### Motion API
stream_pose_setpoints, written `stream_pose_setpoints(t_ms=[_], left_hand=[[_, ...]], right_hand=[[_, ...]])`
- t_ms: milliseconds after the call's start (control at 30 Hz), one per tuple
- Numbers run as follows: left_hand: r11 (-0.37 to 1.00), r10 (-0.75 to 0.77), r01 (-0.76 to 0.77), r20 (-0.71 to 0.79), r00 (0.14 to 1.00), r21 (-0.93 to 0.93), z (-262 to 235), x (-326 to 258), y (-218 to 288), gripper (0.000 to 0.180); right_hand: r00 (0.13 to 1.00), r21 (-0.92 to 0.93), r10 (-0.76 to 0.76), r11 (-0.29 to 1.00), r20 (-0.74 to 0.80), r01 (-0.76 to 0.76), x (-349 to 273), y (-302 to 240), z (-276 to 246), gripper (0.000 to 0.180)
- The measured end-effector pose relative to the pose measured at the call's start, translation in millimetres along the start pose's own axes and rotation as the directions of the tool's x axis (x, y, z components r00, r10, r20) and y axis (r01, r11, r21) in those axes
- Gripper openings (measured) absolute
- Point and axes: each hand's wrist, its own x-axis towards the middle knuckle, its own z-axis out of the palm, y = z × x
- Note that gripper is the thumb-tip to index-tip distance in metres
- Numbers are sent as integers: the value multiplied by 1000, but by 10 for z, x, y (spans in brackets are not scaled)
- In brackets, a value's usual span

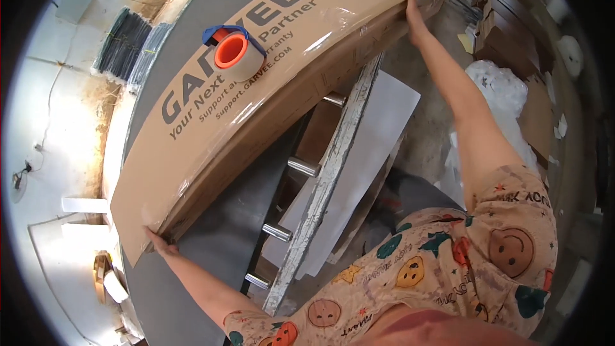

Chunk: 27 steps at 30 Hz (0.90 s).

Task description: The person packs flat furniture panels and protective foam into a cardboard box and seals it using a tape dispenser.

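Note:
A long, flat brown cardboard box [211,147] with dark printing lies tilted across the grey work surface [211,243]. Clear tape shines along its near edge and at its corners. My left hand [161,243] grips the box's near left corner, some of its fingers hidden. At the opposite end, my right hand [416,22] holds the box by its near side, close to the right corner. On top of the box rests a blue tape dispenser [224,31] with a roll of clear tape [242,57] on an orange core; neither hand touches it.
Metal rollers [303,166] stick out between the grey surface and a worn, white-flecked rail [327,182] before me. White sheets [378,115] lie beneath the rail. Clear plastic wrap [496,90] and stacked cardboard [512,32] are at right. Dark flat stacks [123,41] stand by the left wall.

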Motion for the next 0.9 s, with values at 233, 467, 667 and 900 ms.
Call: stream_pose_setpoints(t_ms=[233, 467, 667, 900], left_hand=[[986, 93, -93, -7, 996, -136, -439, 325, 153, 72], [950, 207, -249, -219, 954, -186, -607, 405, 133, 56], [927, 272, -343, -355, 894, -153, -1035, -217, -116, 45], [954, 199, -296, -652, 732, -41, 17, -2586, -654, 56]], right_hand=[[420, -764, -815, -42, 399, 644, 58, -385, -61, 53], [647, -710, -652, 229, 396, 665, 92, -392, 343, 29], [683, -626, -581, 346, 442, 699, 550, -361, 706, 31], [635, -895, -632, -276, 443, 350, 1947, -568, 1218, 45]])
